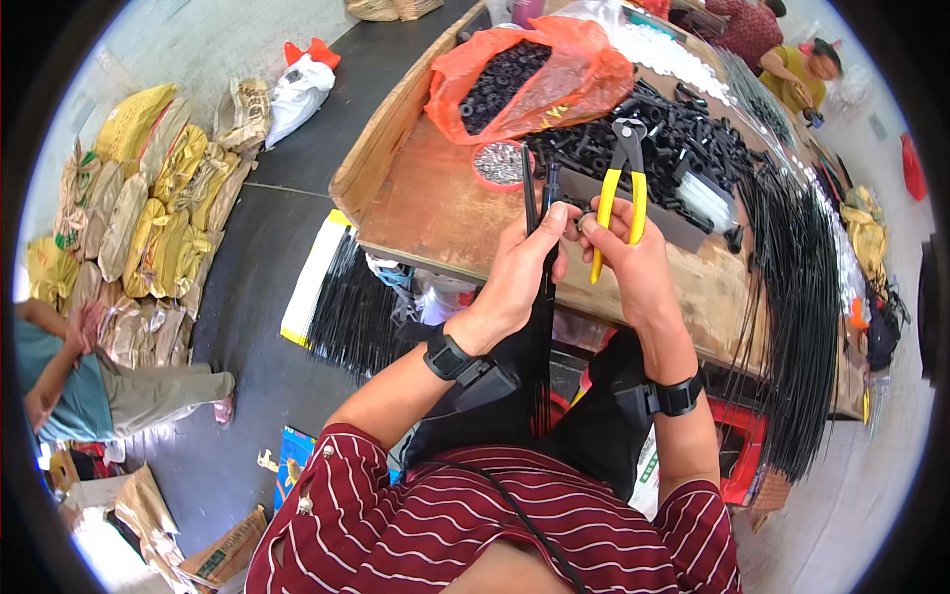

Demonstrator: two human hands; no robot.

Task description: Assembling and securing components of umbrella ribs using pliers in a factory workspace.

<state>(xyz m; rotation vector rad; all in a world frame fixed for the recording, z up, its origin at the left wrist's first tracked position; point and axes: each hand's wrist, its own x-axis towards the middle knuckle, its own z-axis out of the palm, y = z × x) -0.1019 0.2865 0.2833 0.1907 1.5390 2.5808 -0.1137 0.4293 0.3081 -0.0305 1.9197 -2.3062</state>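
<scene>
My left hand is closed round a bundle of thin black rods. They hang down toward my lap, with darker tube-like ends sticking up above the thumb. In my right hand rest end-cutting pliers with yellow handles, their grey jaws pointing away from me. The fingertips of both hands nearly meet beside the rods. A small dark piece seems to be pinched there, too small to make out. Just beyond, a red-rimmed dish of small silvery metal parts sits on the wooden table.
An orange plastic bag of black parts and a heap of black fittings cover the far table. Long black rods drape over its right side. Packed sacks line the left wall. A person is at left; others are at far right.
</scene>
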